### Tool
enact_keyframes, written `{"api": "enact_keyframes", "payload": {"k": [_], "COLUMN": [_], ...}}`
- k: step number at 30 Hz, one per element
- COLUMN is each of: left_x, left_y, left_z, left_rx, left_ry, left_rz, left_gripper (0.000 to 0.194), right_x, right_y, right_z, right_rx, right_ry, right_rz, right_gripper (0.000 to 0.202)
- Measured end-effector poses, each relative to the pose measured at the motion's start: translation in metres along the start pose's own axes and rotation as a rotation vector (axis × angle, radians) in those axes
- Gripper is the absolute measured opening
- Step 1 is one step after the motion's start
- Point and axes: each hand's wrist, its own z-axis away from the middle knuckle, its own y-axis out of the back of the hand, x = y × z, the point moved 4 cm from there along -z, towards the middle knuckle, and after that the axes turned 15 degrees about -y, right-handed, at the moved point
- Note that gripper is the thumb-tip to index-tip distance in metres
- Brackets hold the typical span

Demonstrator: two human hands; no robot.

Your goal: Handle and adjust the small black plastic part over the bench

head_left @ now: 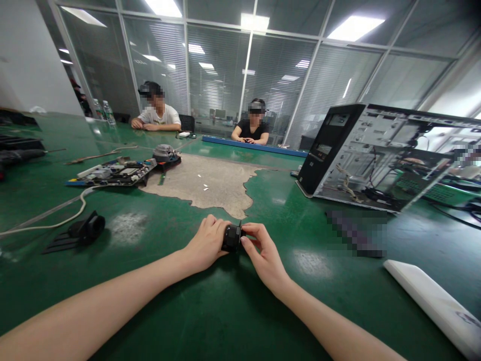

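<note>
Your left hand (pixel 208 242) is wrapped around the left side of a small black device (pixel 232 237), its fingers folded over the far side. Your right hand (pixel 265 250) pinches the device's right edge between thumb and forefinger, the other fingers curled. The device sits between your two hands, in front of you at the middle of the desk (pixel 188 321), just on the near side of a bare, ragged patch (pixel 221 173) in the green surface. You cannot tell from this angle whether its underside touches the desk.

To your left lies a black part (pixel 82 231) with a round end, near a pale cable (pixel 81 204). Beyond them is a circuit board (pixel 116 173), with a grey fan (pixel 166 152) just beside its right end. A few white scraps (pixel 205 188) lie on the patch.

To your right stands an open computer case (pixel 376 155), tilted in your view, and nearer you a white slab (pixel 424 301). A blurred dark strip (pixel 353 233) lies between those two. Across the desk, a blue bar (pixel 251 146) runs in front of a person in black (pixel 256 129); a person in white (pixel 161 118) sits further left.
</note>
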Motion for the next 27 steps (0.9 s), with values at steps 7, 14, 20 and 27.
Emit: {"api": "enact_keyframes", "payload": {"k": [7,14,20,27], "left_x": [-0.0001,0.0001,-0.0008,-0.0024], "left_y": [0.0021,0.0009,0.0005,-0.002], "left_z": [-0.0018,-0.0012,-0.0001,-0.0006], "left_rx": [-0.001,0.004,0.013,0.018], "left_ry": [0.007,-0.006,0.004,0.004], "left_rz": [0.012,-0.004,0.017,0.001], "left_gripper": [0.051,0.051,0.05,0.05], "right_x": [0.0009,-0.0033,0.0009,-0.0029], "right_y": [-0.0029,0.0021,-0.0018,-0.0007], "right_z": [0.0002,0.0018,0.0004,0.0029], "right_rx": [-0.079,0.007,-0.062,-0.065], "right_ry": [-0.132,0.018,-0.103,-0.049], "right_rz": [-0.013,-0.045,-0.035,-0.062], "right_gripper": [0.026,0.014,0.028,0.023]}}
